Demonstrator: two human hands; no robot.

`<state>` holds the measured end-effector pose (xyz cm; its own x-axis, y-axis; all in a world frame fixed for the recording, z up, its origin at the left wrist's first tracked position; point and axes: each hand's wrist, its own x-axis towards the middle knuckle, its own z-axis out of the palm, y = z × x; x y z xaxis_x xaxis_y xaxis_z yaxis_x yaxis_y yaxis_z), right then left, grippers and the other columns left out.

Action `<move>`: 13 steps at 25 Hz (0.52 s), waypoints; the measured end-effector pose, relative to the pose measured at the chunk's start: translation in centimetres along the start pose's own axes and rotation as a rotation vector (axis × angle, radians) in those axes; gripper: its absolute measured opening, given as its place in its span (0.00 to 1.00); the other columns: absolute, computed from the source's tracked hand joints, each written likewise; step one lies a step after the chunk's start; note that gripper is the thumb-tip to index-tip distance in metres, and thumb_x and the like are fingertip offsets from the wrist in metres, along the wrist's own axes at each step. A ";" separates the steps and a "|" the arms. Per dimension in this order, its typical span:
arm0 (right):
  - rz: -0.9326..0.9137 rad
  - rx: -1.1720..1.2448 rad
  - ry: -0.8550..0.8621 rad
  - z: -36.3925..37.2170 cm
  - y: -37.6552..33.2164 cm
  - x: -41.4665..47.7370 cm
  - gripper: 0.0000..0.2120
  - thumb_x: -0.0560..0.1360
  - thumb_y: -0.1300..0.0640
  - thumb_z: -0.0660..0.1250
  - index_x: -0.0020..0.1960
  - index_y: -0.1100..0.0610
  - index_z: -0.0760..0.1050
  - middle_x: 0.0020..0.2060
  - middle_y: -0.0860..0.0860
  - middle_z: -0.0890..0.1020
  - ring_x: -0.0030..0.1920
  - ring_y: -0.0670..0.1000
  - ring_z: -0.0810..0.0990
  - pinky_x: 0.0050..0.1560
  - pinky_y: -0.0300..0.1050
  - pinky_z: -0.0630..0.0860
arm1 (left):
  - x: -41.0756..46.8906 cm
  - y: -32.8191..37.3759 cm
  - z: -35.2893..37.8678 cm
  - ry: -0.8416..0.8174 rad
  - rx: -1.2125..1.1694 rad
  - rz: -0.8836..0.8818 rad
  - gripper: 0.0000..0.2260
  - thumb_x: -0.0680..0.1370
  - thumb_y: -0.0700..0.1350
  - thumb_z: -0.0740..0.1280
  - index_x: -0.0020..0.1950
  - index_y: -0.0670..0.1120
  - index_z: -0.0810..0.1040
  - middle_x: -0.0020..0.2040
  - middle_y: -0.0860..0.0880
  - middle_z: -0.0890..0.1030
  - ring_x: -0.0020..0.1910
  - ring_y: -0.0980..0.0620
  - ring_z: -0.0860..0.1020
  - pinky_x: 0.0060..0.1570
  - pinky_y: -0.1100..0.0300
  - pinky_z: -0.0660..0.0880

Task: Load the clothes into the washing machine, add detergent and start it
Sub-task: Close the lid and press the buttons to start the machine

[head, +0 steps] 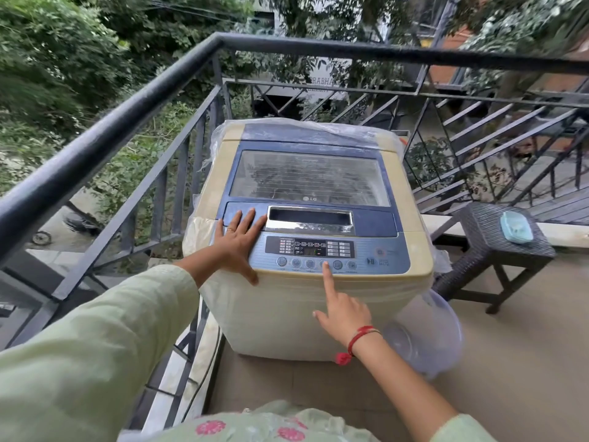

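Observation:
A cream and blue top-loading washing machine (pixel 287 314) stands on a balcony, its glass lid (pixel 309 177) closed and thin plastic wrapped around its body. My left hand (pixel 237 242) rests flat, fingers spread, on the top at the left end of the control panel (pixel 360 250). My right hand (pixel 342 311) points forward, and its straight index fingertip presses one of the round buttons (pixel 338 265) in the panel's front row. The panel's small display is lit. No clothes or detergent are in sight.
A black metal railing (pixel 127 113) runs along the left and behind the machine. A dark wicker stool (pixel 490 240) with a teal lidded box (pixel 516 227) on it stands to the right. A clear plastic tub (pixel 427 339) lies on the floor by the machine's right front corner.

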<state>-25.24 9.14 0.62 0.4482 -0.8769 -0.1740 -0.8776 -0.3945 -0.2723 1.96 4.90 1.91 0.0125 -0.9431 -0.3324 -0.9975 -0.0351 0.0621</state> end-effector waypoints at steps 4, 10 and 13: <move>0.049 -0.039 -0.020 -0.8 1.0 0.3 0.41 0.76 0.49 0.61 0.75 0.47 0.34 0.50 0.56 0.81 0.50 0.57 0.80 0.50 0.50 0.76 | 0.0 0.0 0.0 0.004 0.005 0.000 0.66 0.56 0.64 0.77 0.73 0.55 0.28 0.75 0.49 0.30 0.74 0.44 0.31 0.70 0.38 0.34; 0.062 -0.142 0.018 0.6 -1.0 0.6 0.43 0.78 0.50 0.60 0.73 0.56 0.28 0.50 0.56 0.80 0.47 0.56 0.81 0.43 0.48 0.74 | 0.1 -0.1 0.2 0.010 0.003 -0.002 0.66 0.56 0.64 0.77 0.73 0.55 0.29 0.75 0.49 0.30 0.74 0.44 0.31 0.70 0.38 0.34; 0.048 -0.115 0.022 1.2 -0.2 0.2 0.45 0.77 0.49 0.61 0.69 0.51 0.23 0.50 0.56 0.80 0.45 0.56 0.81 0.43 0.48 0.75 | 0.2 -0.2 0.2 0.019 0.002 0.008 0.66 0.56 0.64 0.77 0.73 0.55 0.29 0.75 0.48 0.31 0.74 0.44 0.31 0.70 0.37 0.34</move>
<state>-24.78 9.36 -0.48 0.4024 -0.9009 -0.1629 -0.9123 -0.3797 -0.1535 2.13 4.78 1.59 0.0056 -0.9494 -0.3139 -0.9977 -0.0266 0.0625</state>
